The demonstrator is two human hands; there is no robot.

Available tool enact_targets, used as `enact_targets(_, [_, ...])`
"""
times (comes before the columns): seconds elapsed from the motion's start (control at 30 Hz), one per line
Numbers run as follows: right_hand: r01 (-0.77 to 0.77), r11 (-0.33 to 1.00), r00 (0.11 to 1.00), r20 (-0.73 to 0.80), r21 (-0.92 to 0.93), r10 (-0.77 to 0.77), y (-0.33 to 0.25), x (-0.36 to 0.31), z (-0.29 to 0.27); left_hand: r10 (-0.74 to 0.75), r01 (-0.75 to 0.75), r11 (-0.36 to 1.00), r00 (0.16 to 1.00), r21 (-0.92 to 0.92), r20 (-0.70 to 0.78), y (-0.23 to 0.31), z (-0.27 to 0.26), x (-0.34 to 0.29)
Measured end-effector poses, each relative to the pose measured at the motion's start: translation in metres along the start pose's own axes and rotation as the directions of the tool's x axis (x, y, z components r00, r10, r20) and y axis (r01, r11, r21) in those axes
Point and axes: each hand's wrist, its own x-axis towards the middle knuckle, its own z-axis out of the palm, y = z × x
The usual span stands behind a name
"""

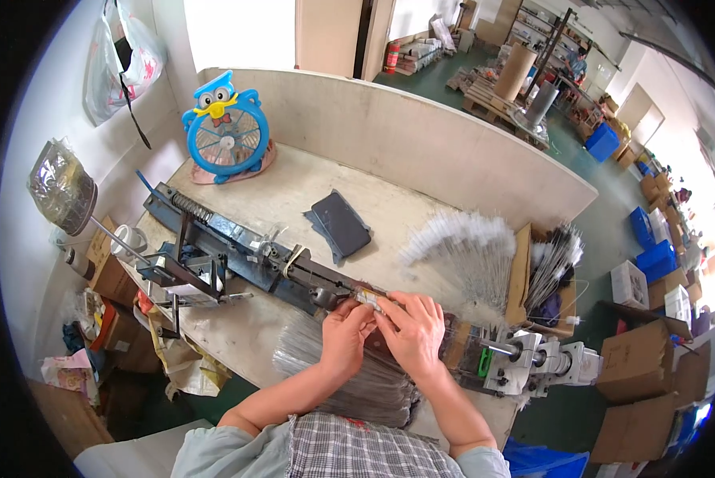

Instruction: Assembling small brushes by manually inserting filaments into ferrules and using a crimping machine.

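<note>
Both hands meet at the middle of a long metal bench machine (294, 267). My left hand (344, 338) is closed, its thumb and fingertips pinched together beside a dark rounded machine part (324, 298). From the right, my right hand (413, 328) is also closed, with thumb and forefinger at a small whitish piece (369, 299). The fingers partly cover this piece, and its kind is too small to tell. Below my hands lies a thick bundle of thin grey wire-like strands (306, 346), partly hidden by my left forearm.
A dark phone-like slab (340, 226) lies beyond the machine. Fanned thin strands with white ends (465, 247) spread beside a cardboard box (520, 275) of more strands. A silver clamp unit (541, 362) stands right. A blue cartoon fan (227, 139) and a lamp (63, 187) stand left.
</note>
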Motion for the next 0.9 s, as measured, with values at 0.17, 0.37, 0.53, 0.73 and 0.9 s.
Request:
enact_targets(0.17, [-0.009, 0.999, 1.0, 0.018, 0.03, 0.008, -0.005, 0.004, 0.001, 0.005, -0.007, 0.995, 1.0, -0.1, -0.021, 0.002, 0.0, -0.002])
enact_targets(0.37, [0.001, 0.999, 1.0, 0.017, 0.05, -0.002, -0.006, 0.009, 0.007, -0.055, 0.052, 0.989, 0.998, -0.14, -0.018, -0.001, -0.007, 0.002])
enact_targets(0.53, [0.009, 0.998, 0.999, 0.036, 0.056, -0.011, -0.01, 0.011, 0.01, -0.053, 0.051, 0.988, 0.998, -0.146, -0.013, -0.003, -0.012, 0.003])
enact_targets(0.73, [0.022, 0.999, 0.999, 0.028, 0.041, -0.024, -0.008, 0.011, 0.006, -0.053, 0.051, 0.989, 0.998, -0.137, -0.016, 0.0, -0.005, 0.001])
enact_targets(0.9, [0.031, 0.999, 0.999, -0.008, 0.038, -0.031, -0.003, 0.009, 0.007, -0.049, 0.04, 0.992, 0.996, -0.118, -0.071, 0.003, 0.003, -0.002])
